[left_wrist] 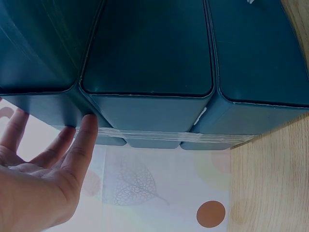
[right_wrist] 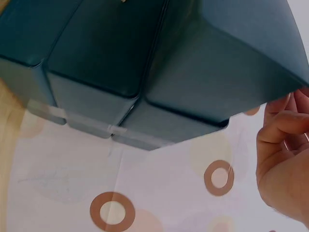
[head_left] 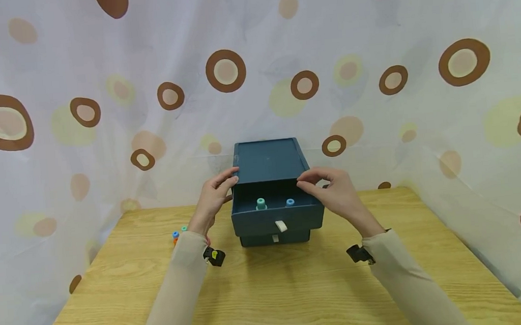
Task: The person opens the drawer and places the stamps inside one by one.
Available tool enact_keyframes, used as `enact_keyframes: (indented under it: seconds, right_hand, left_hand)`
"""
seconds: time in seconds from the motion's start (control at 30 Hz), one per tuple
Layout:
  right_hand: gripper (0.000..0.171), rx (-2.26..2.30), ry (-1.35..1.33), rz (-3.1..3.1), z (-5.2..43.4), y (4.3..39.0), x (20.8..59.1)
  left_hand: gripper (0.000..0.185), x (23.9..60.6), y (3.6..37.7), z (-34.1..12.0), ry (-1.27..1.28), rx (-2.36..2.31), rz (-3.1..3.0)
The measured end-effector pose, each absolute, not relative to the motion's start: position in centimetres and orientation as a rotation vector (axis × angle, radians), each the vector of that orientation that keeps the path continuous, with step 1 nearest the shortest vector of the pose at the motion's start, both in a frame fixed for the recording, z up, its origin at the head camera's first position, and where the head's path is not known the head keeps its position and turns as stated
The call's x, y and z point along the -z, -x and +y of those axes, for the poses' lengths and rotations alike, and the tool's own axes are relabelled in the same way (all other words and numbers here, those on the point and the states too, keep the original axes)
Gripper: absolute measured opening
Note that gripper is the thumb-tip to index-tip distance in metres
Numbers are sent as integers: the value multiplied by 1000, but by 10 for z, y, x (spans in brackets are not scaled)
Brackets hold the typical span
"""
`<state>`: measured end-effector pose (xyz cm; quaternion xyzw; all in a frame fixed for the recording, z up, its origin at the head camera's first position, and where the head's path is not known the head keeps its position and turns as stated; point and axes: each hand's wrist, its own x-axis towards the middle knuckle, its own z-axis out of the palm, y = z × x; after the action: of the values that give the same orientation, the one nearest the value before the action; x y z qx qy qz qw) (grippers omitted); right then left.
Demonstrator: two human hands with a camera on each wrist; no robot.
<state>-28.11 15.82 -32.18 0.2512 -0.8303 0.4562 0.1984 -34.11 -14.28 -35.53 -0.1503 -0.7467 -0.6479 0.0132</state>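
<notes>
A dark teal drawer box [head_left: 267, 159] stands at the back middle of the wooden table [head_left: 275, 294]. Its top drawer [head_left: 256, 223] is pulled out, with a white pull tab [head_left: 281, 226] on its front. Inside stand a small teal-capped piece [head_left: 261, 204] and a blue-capped piece [head_left: 290, 202]. My left hand [head_left: 220, 188] lies with straight fingers against the box's left front corner; in the left wrist view the left hand [left_wrist: 43, 169] touches the box's side [left_wrist: 149, 48]. My right hand [head_left: 318, 182] pinches the right front corner of the top with curled fingers; the right wrist view shows the right hand [right_wrist: 285, 145] at the box's edge [right_wrist: 145, 48].
A lower drawer with its own white tab [head_left: 275, 238] is closed. Two small capped pieces, orange-and-blue [head_left: 176, 235] and teal [head_left: 184, 229], lie on the table left of the box. A spotted curtain [head_left: 55, 122] hangs behind and beside the table.
</notes>
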Motion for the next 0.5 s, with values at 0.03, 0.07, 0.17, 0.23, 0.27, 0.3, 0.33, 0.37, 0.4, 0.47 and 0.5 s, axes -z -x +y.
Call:
enact_keyframes:
  seconds: [0.03,0.07,0.17,0.23,0.27,0.3,0.33,0.37,0.4,0.47,0.5]
  right_hand:
    - [13,-1287,-683,-2306,161,280,323]
    - [12,-1300,-669,-2285,166,282,327]
    - [11,-1334,-631,-2257,174,279,332]
    - [10,-1361,-611,-2242,177,276,334]
    - [10,-1367,-610,-2236,178,274,334]
    - [10,-1372,-609,-2232,179,271,333]
    - [9,-1374,-615,-2224,178,266,331]
    - [9,-1375,-620,-2217,178,262,330]
    - [8,-1375,-624,-2212,177,258,328]
    - [7,-1375,-640,-2203,177,251,324]
    - [7,-1378,-645,-2200,176,248,323]
  left_hand:
    - [42,358,345,-143,474,2012,-2323]
    - [41,358,345,-142,477,2009,-2325]
    - [42,358,345,-141,486,2007,-2328]
    - [43,358,344,-141,494,2012,-2329]
    - [43,358,344,-141,490,2013,-2328]
    - [43,358,343,-142,488,2016,-2326]
    - [43,358,343,-142,484,2017,-2325]
    - [43,358,343,-142,481,2017,-2324]
    - [43,358,343,-142,477,2017,-2324]
    - [43,358,343,-142,475,2014,-2325]
    - [43,358,343,-142,472,2012,-2325]
